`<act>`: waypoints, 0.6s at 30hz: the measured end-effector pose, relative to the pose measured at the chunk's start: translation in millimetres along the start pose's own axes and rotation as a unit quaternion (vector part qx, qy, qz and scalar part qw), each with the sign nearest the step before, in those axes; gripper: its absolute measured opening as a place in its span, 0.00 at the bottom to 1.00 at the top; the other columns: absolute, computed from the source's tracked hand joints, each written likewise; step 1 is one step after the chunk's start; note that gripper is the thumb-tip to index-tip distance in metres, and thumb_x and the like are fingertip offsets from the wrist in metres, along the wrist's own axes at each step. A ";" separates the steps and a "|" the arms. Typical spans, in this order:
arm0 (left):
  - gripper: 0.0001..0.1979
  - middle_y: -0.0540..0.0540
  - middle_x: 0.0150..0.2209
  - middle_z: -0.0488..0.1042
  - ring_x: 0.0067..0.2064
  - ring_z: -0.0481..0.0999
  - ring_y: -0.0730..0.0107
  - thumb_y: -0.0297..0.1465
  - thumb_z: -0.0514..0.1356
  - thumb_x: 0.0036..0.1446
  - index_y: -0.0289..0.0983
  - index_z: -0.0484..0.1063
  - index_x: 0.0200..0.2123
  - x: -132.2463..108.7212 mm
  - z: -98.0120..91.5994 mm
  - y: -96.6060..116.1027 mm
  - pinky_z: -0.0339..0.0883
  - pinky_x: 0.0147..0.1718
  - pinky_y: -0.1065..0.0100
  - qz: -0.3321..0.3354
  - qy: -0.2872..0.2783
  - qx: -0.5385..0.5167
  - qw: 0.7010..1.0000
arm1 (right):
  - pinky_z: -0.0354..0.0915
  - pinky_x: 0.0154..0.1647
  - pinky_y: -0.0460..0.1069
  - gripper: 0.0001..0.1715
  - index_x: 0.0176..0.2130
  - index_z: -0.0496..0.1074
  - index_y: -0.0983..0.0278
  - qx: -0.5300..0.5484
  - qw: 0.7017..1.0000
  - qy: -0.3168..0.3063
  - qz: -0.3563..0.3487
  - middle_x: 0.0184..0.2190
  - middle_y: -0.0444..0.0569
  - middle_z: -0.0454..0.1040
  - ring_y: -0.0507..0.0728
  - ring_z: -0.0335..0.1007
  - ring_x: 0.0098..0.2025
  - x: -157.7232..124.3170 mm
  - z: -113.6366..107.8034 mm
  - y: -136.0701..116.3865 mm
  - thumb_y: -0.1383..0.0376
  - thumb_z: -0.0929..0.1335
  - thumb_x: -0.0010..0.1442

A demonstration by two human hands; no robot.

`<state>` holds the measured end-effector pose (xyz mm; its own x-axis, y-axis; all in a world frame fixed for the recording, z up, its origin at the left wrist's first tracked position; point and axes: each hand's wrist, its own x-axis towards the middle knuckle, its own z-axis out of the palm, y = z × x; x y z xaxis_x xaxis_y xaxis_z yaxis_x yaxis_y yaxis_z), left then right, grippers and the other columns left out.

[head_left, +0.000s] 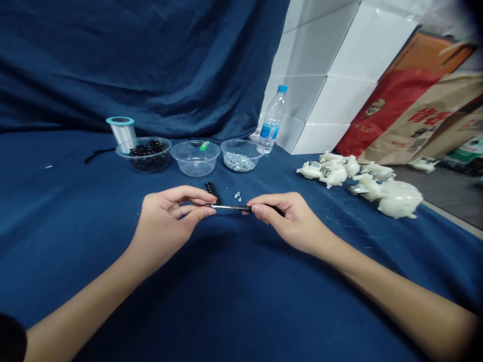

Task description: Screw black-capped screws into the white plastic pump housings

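Navy cloth point(68, 211) hangs as a backdrop and covers the tabletop. Work sits centre, close to the near edge.

Slim screwdriver point(228, 206), steel shaft with black handle, held level in the air between both hands, above the cloth. Left hand point(168, 226): thumb and forefinger pinch the steel end, other fingers curled loosely beneath. Right hand point(294, 221): thumb and forefinger point(258, 211) pressed together at the shaft-to-handle join, the handle running out past them. Two-ended grip appears chosen to keep the shaft steady; whether the left fingertips also hold a small part is hidden.

Just beyond the shaft lie a black moulded piece point(212, 192) and a few small silver screws point(237, 196), apparently set out within easy reach. Further on, three clear plastic bowls stand in a row toward the far edge: black pieces point(147, 148) in the left bowl point(143, 163), a green item point(204, 145) in the middle bowl point(195, 166), loose silver screws point(237, 162) in the right bowl point(251, 147), seemingly sorted by kind. Spool of clear line point(121, 133) behind the left bowl; water bottle point(272, 120) behind the right. Cream plastic moulded parts point(377, 186) heaped toward the right edge. White cartons point(324, 85) and paper bags point(422, 120) stacked beyond.
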<state>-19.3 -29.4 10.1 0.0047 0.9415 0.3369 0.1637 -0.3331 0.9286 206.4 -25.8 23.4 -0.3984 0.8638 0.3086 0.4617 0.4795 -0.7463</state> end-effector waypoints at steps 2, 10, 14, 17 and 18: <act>0.07 0.52 0.33 0.82 0.35 0.82 0.73 0.23 0.70 0.47 0.40 0.80 0.31 0.0 -0.3 0.3 0.77 0.40 0.76 0.007 -0.011 -0.007 1.000 | 0.53 0.24 0.45 0.14 0.33 0.79 0.67 0.035 0.998 -0.022 0.039 0.21 0.42 0.66 0.48 0.56 0.24 -0.1 -1.3 0.0 0.63 0.66 0.65; 0.06 0.52 0.33 0.82 0.36 0.82 0.71 0.24 0.68 0.49 0.41 0.80 0.31 -0.8 -4.0 0.3 0.77 0.41 0.75 0.066 -0.036 0.035 0.997 | 0.39 0.17 0.44 0.19 0.31 0.76 0.69 0.262 0.928 -0.121 0.234 0.16 0.36 0.53 0.45 0.41 0.17 0.3 -2.2 -2.5 0.55 0.68 0.62; 0.06 0.50 0.33 0.82 0.36 0.82 0.70 0.25 0.69 0.48 0.40 0.80 0.31 1.4 -4.2 1.3 0.77 0.42 0.72 0.031 -0.028 0.006 0.999 | 0.48 0.19 0.43 0.17 0.37 0.75 0.68 0.207 0.953 -0.114 0.187 0.20 0.39 0.60 0.46 0.50 0.20 0.1 1.8 -1.7 0.56 0.67 0.63; 0.07 0.49 0.34 0.82 0.38 0.82 0.69 0.25 0.70 0.47 0.38 0.79 0.32 3.6 -3.2 2.4 0.78 0.42 0.71 0.003 -0.008 -0.013 1.000 | 0.62 0.30 0.45 0.15 0.44 0.70 0.64 0.091 0.992 -0.040 0.075 0.32 0.43 0.68 0.50 0.64 0.30 -0.3 4.5 1.5 0.63 0.73 0.57; 0.07 0.49 0.34 0.82 0.38 0.82 0.69 0.25 0.70 0.46 0.38 0.79 0.32 4.2 -3.0 2.9 0.77 0.42 0.71 0.001 -0.002 -0.016 1.000 | 0.63 0.32 0.46 0.14 0.44 0.69 0.63 0.058 0.998 -0.016 0.037 0.34 0.44 0.69 0.51 0.65 0.32 -0.4 4.7 3.0 0.66 0.73 0.57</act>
<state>-21.8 -26.6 14.6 0.0095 0.9408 0.3388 0.1323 -0.3370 0.9322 204.2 -25.4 18.3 -0.3934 0.8894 0.2329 0.3960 0.3925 -0.8301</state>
